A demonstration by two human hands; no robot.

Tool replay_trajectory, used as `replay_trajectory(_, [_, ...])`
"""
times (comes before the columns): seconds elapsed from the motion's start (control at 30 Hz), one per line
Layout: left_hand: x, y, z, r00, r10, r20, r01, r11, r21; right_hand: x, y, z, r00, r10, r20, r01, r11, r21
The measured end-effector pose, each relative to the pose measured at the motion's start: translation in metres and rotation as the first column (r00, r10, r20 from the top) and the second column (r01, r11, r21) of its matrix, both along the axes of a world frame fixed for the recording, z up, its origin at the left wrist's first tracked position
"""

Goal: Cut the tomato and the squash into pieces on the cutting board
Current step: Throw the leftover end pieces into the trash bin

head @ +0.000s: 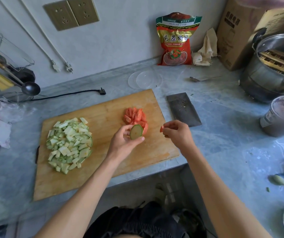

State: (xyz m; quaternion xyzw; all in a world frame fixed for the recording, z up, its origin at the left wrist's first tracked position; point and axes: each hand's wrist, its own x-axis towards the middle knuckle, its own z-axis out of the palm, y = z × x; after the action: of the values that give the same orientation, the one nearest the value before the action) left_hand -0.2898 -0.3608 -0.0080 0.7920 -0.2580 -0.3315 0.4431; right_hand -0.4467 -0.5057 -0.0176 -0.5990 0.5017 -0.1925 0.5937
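Left hand [124, 140] pinches squash slice [136, 131]; right hand [176, 130] pinches tomato piece [162, 129]; bag [176, 39] reads, perhaps, "LYCIUM CHINESE".

tomato pile [135, 116] partly behind squash slice [136, 131], steel pot [273, 69] cropped

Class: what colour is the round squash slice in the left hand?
Pale green, darker green rim: squash slice, left hand, head view.

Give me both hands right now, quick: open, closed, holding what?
Left hand: closed, fingers holding a round squash slice.
Right hand: closed, pinching a small tomato piece.
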Motion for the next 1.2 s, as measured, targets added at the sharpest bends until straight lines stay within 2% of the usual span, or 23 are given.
replay_trajectory(0.17, [-0.011, 0.053, 0.007, 0.997, -0.046, 0.062, 0.045, 0.999, 0.018, -0.011, 0.073, 0.012, 0.981, -0.051, 0.187, 0.026, 0.990, 0.137])
replay_trajectory(0.33, [-0.022, 0.115, 0.009, 0.995, -0.056, 0.079, 0.056, 0.998, 0.007, -0.025, 0.137, 0.007, 0.977, -0.119, 0.175, 0.078, 0.971, 0.226])
replay_trajectory(0.47, [-0.031, 0.200, -0.009, 0.998, -0.047, 0.043, 0.045, 0.998, 0.032, -0.036, 0.216, -0.003, 0.986, -0.106, 0.131, 0.071, 0.966, 0.249])
replay_trajectory(0.63, [-0.054, 0.290, -0.035, 0.996, -0.009, -0.092, 0.024, 0.986, 0.163, -0.075, 0.288, -0.014, 0.998, -0.055, -0.032, 0.062, 0.958, 0.281])
replay_trajectory(0.8, [-0.075, 0.321, -0.067, 0.987, -0.052, -0.153, 0.098, 0.946, 0.309, -0.114, 0.310, -0.033, 0.987, -0.031, -0.160, 0.081, 0.945, 0.318])
replay_trajectory(1.03, [-0.122, 0.299, -0.113, 0.973, -0.210, -0.100, 0.232, 0.843, 0.485, -0.184, 0.303, -0.084, 0.933, 0.007, -0.360, 0.110, 0.947, 0.303])
replay_trajectory(1.2, [-0.188, 0.262, -0.169, 0.928, -0.344, -0.142, 0.362, 0.747, 0.558, -0.235, 0.283, -0.151, 0.877, 0.031, -0.479, 0.113, 0.956, 0.269])
